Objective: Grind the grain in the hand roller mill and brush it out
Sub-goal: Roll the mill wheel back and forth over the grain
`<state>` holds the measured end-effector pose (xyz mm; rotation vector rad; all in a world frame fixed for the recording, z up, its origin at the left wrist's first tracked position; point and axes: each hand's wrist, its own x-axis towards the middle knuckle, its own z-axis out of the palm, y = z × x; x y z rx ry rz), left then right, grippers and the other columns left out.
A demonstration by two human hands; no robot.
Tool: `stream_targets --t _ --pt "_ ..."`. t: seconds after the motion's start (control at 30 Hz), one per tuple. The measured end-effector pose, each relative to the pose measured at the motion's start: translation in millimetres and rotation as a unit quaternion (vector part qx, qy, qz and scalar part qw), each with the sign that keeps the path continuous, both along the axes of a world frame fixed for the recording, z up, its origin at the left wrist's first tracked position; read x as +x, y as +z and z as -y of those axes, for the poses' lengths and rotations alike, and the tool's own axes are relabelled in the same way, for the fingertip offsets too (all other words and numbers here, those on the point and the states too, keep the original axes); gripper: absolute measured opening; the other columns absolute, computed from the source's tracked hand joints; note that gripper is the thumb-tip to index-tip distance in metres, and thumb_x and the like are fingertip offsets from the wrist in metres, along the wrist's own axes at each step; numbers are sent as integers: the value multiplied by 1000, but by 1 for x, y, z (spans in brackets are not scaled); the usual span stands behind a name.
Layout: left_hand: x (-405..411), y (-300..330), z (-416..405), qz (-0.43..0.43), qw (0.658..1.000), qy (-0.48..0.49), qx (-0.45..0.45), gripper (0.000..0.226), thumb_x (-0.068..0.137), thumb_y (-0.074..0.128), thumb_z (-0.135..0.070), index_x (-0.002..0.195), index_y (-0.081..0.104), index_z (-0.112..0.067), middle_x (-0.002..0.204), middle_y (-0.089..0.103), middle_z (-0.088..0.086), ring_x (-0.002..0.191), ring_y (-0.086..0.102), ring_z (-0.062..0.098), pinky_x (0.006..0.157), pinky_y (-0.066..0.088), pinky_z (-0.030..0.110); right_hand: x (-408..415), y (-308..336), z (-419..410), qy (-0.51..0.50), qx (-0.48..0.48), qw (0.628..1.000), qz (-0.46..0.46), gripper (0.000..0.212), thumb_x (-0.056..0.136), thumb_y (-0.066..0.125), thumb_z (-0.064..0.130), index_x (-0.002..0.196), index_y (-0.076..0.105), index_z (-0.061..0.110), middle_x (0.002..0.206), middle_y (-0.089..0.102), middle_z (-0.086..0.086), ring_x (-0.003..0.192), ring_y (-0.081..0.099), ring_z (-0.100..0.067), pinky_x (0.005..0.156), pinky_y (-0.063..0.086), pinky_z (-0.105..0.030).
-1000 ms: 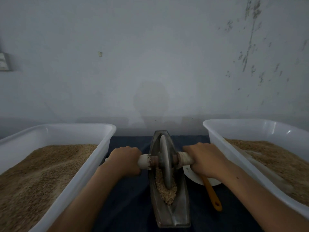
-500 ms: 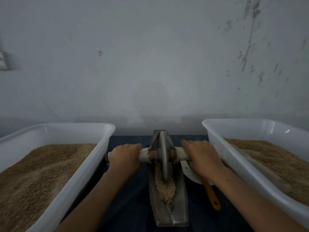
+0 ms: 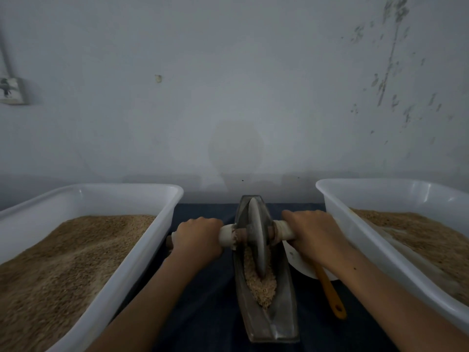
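Grain (image 3: pixel 260 282), pale and coarsely broken, lies heaped along the bottom of a narrow boat-shaped metal trough (image 3: pixel 284 308) that runs lengthwise down the middle of the table, one pointed end toward the wall edge and the other toward the near edge. A thin grey grinding wheel (image 3: pixel 256 235) stands upright on edge inside the trough, its lower rim sunk in the grain, at the trough's far half. A rod passes through the wheel's centre, with pale wrapped handles (image 3: pixel 227 235) on either side. The left hand (image 3: pixel 199 237) is curled round the left handle, knuckles up, and the right hand (image 3: pixel 311 233) is wrapped in the same way round the right handle. Just right of the trough, partly hidden under the right forearm, sits a white bowl (image 3: pixel 298 262) with an orange-handled tool (image 3: pixel 331 293) lying across it, the handle pointing toward the near edge. A dark blue cloth (image 3: pixel 205 308) covers the table. Along the left edge stands a large white plastic tub (image 3: pixel 142 252) filled with brown grain, and a matching tub (image 3: pixel 355 224) stands along the right edge. Behind rises a pale grey wall (image 3: pixel 228 85), flecked with dark marks at the upper right, with a small socket (image 3: pixel 11 91) at the far left.
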<state>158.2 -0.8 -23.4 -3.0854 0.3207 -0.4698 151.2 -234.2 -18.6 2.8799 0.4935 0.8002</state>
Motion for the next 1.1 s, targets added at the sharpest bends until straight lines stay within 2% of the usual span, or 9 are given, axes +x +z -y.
stream_targets --t 0.1,0.23,0.37,0.5,0.73,0.83,0.9,1.0,1.1 --pt "2 -1 4 68 998 3 3 14 87 56 -34 98 53 -27 96 63 -5 87 60 16 66 36 28 1 -5 0 -22 7 1000 3 11 89 52 30 90 42 25 92 62 6 85 60 -16 64 27 -27" --pt "2 0 7 92 995 -1 34 16 87 55 -33 101 52 -26 98 63 -5 89 61 17 67 35 28 -2 -10 4 -30 22 999 -18 10 89 52 29 93 44 25 94 62 6 86 59 -15 65 31 -27" --pt "-1 8 4 38 997 -17 63 20 83 59 -34 102 58 -25 100 64 -2 93 62 20 70 39 30 -11 -7 6 -31 25 997 -63 11 86 51 26 83 40 27 88 61 5 79 58 -16 61 35 -28" --pt "-1 16 -2 -61 995 -37 73 30 78 65 -36 106 61 -24 98 65 -1 89 61 17 69 40 28 -17 3 4 -20 12 994 -109 7 82 54 24 80 48 27 85 61 5 78 58 -16 59 35 -27" --pt "-1 6 -2 -34 999 -22 34 22 79 64 -35 98 59 -26 95 65 -3 87 61 16 70 42 28 -14 -3 -2 -6 25 999 -26 14 88 55 27 87 41 24 91 62 3 82 59 -19 64 32 -30" --pt "0 -2 -2 23 1000 -17 -1 12 84 58 -35 85 48 -30 94 64 -6 85 60 14 69 40 26 -10 -9 -5 -14 15 999 32 24 86 60 25 107 48 21 98 62 0 91 57 -23 71 28 -33" --pt "0 -7 -3 61 998 -14 -17 10 86 56 -36 88 50 -28 93 64 -6 86 61 15 68 41 26 -8 -10 -6 -26 3 999 34 36 84 62 18 117 49 16 101 63 -3 94 56 -27 76 32 -36" --pt "0 -9 -4 79 996 -21 -21 12 85 56 -37 92 53 -27 93 65 -6 87 62 16 71 45 29 -11 -7 -5 -15 2 1000 14 35 81 61 13 114 49 16 102 61 -3 95 55 -26 76 32 -37" --pt "1 -5 -6 35 999 -29 -14 12 83 59 -36 91 55 -27 93 65 -5 87 62 16 73 47 29 -17 2 -4 4 -2 1000 -15 24 82 57 13 100 43 21 100 57 2 92 53 -21 71 26 -32"
